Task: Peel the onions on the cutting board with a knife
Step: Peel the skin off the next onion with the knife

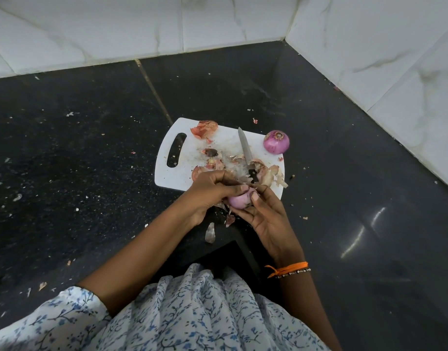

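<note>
The onion (239,200) I am peeling sits between my two hands at the centre of the frame, just below the lower edge of the cutting board (185,173). My left hand (212,192) curls over it from the left, fingers wrapped across its top, and my right hand (267,219) cups it from the lower right with the thumb pressed on its pale purple side; both grips are closed on this one onion. My forearms come up from the bottom of the frame and meet at it, the right wrist wearing an orange thread band (290,269). The knife (247,154) lies on the board above my hands, untouched, blade pointing to the top of the frame, its black handle partly under loose onion skins (205,129) that are scattered over the board. A second onion (276,142) rests at the board's upper right corner. The board lies on a dark speckled bench (91,148) flecked with scraps, with white marble-look wall tiles (142,29) across the top and right of the frame.
</note>
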### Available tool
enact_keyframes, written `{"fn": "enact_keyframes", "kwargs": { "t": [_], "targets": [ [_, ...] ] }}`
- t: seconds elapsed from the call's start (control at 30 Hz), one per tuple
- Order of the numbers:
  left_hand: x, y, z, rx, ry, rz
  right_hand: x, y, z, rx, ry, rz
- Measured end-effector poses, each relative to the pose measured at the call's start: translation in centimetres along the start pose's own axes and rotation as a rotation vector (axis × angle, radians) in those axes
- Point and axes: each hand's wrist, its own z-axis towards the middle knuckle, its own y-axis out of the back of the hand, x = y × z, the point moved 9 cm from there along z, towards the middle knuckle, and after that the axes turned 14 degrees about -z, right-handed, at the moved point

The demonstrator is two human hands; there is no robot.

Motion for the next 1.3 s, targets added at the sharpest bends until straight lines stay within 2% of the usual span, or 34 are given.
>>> {"fn": "enact_keyframes", "kwargs": {
  "t": [0.37,0.5,0.6,0.73,0.9,1.17,1.3],
  "targets": [
    [-0.1,0.6,-0.1,-0.065,-0.074,-0.002,-0.3,0.3,0.1,-0.003,-0.024,0.077],
    [-0.3,-0.5,-0.5,0.049,-0.054,0.109,-0.1,0.1,0.0,0.036,-0.017,0.079],
    [-0.2,-0.7,-0.6,0.067,-0.036,0.128,-0.1,0.0,-0.1,0.054,-0.021,0.072],
    [0.3,-0.7,-0.7,0.043,0.049,-0.055,0.0,-0.1,-0.1,0.066,0.015,0.03],
    [0.3,-1.1,-0.7,-0.01,0.026,-0.145,0.0,0.3,0.0,0.02,0.057,0.014],
    [-0.2,-0.7,-0.5,-0.148,-0.092,-0.113,0.2,0.5,0.0,-0.031,0.084,-0.024],
    [-0.4,-0.5,-0.6,-0.162,-0.118,-0.108,0.0,0.5,0.1,-0.028,0.068,-0.021]
  ]
}}
